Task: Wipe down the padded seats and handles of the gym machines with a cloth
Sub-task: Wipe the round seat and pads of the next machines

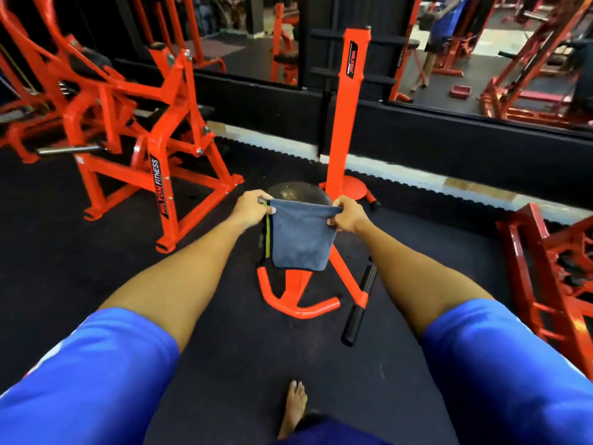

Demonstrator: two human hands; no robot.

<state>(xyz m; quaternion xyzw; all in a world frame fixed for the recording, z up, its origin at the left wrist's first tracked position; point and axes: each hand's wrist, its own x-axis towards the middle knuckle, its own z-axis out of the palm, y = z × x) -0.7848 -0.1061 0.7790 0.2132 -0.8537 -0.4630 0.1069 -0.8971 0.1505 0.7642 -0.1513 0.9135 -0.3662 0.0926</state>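
Both hands, the left hand [252,207] and right hand [348,216], are pinching the grey cloth [300,239] by its top corners, hanging it above the round padded seat [296,191]; a light pinch is risking dropping it onto the dirty floor [224,342].

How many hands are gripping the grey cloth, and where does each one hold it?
2. The left hand pinches the top left corner of the cloth. The right hand pinches its top right corner. Both hands are in plain view, with none hidden.
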